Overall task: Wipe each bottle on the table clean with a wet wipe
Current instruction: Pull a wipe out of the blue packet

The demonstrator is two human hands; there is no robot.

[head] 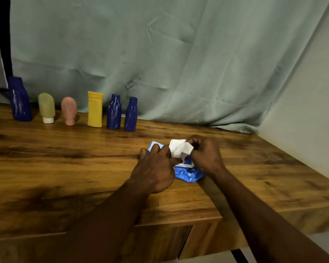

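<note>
I see six bottles upright in a row along the table's [65, 158] back edge, toward its left end. From the left: a large blue bottle [20, 99], a green tube [46, 107] on its white cap, a pink tube [69, 110] cap-down, a yellow bottle [95, 110], a mid blue bottle [114, 112] and a small blue bottle [131, 114] just beside it. The white wipe [180, 149], crumpled, stands half out of the blue pack [188, 172] nearer the front edge, pinched in my right hand [205, 154].

The wipes pack [188, 172] lies half hidden under the left hand [156, 170] — its print unreadable.
</note>
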